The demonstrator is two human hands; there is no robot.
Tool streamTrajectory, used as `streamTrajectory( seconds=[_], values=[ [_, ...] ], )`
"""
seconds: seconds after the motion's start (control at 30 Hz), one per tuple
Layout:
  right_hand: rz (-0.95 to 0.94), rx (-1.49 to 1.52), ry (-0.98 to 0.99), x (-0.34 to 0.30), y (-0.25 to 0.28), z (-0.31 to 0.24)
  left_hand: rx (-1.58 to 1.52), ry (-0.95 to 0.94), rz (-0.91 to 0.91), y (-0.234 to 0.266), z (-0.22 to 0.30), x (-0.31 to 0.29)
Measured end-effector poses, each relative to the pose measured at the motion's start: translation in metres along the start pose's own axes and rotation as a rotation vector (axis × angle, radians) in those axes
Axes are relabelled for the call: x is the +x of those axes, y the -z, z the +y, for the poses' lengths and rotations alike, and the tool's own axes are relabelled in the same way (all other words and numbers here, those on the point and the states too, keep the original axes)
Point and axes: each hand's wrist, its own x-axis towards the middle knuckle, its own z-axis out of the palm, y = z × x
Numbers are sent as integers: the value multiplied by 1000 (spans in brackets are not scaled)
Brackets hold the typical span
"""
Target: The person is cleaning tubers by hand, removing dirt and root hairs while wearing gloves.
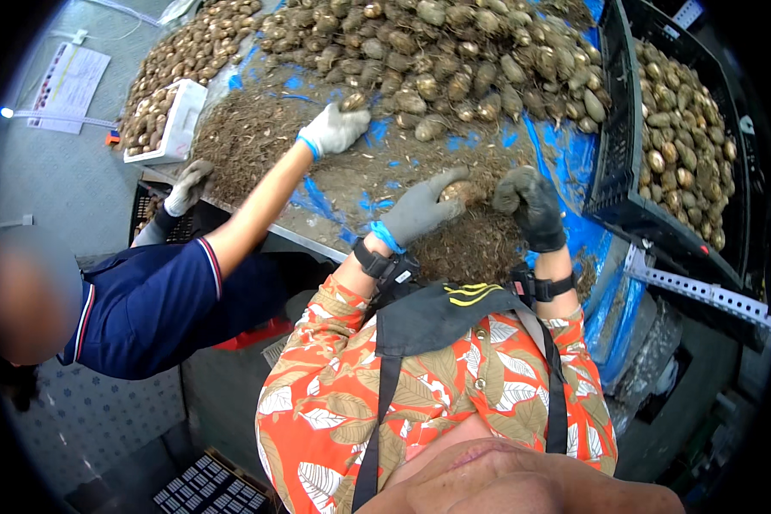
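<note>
My left hand [420,208], in a grey glove with a blue band at the wrist, grips a small brown taro corm [462,192] between thumb and fingers. Fine roots stick out from the corm's right side. Just right of it is my right hand [529,206] in a dark glove, its fingers curled in; what they hold, if anything, is hidden. Below both hands lies a mound of brown root trimmings and soil [467,248]. Beyond them, a big heap of unsorted, hairy taro corms [437,56] covers the far part of the table.
A black crate [618,163] full of corms stands at the right. At the left, a co-worker's white-gloved hand [338,128] touches a corm at the heap's edge; their other gloved hand [188,187] is lower left. A white box [182,120] holds more corms. Blue sheeting [578,176] covers the table.
</note>
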Motion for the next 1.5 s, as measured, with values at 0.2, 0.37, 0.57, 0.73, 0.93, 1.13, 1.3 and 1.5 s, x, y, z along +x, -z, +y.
streamTrajectory(
  seconds=[0.2, 0.37, 0.57, 0.73, 0.93, 1.13, 1.3, 1.5],
  values=[
    [127, 22, -411, -28, 21, 31, -738, 56, 133, 69, -40, 7],
    [77, -135, -513, -55, 30, 44, -631, -469, 1069, 243, 22, 28],
    [112, -241, -491, -38, 20, 49, 394, -127, 446, 168, -28, 44],
    [167, -220, -443, -16, 14, 43, 443, 172, 411, 34, -70, 78],
    [-44, -445, -487, -3, 17, 40, 587, 296, 387, 11, -56, 92],
    [1, -354, -240, 33, -12, 6, 59, 97, 371, 9, -25, 56],
    [-378, -1145, 3, 52, -21, -21, 173, -79, 265, 2, -3, 38],
    [-507, -657, -92, 28, -12, -12, -500, 15, 247, 0, 2, 30]
  ],
)
